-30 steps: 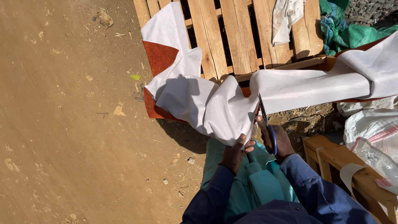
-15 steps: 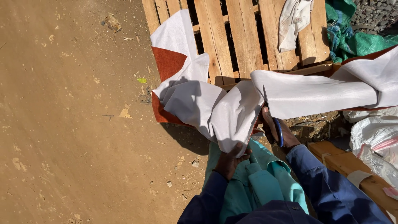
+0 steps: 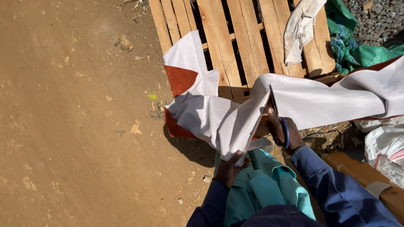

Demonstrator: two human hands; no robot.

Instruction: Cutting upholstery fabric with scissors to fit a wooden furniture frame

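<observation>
Your R hand grips scissors, blades further into white fabric vs before; L hand pinches its edge; cut's progressing.

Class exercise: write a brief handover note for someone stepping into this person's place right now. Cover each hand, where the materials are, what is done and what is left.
Left hand: gripping the lower edge of the white fabric.
Right hand: holding blue-handled scissors, blades up in the fabric.
Fabric, rust-red on its other side, drapes across the wooden pallet and off to the right.
Done: cut begun at the near edge.
Left: the fabric beyond the blades looks uncut.
</observation>
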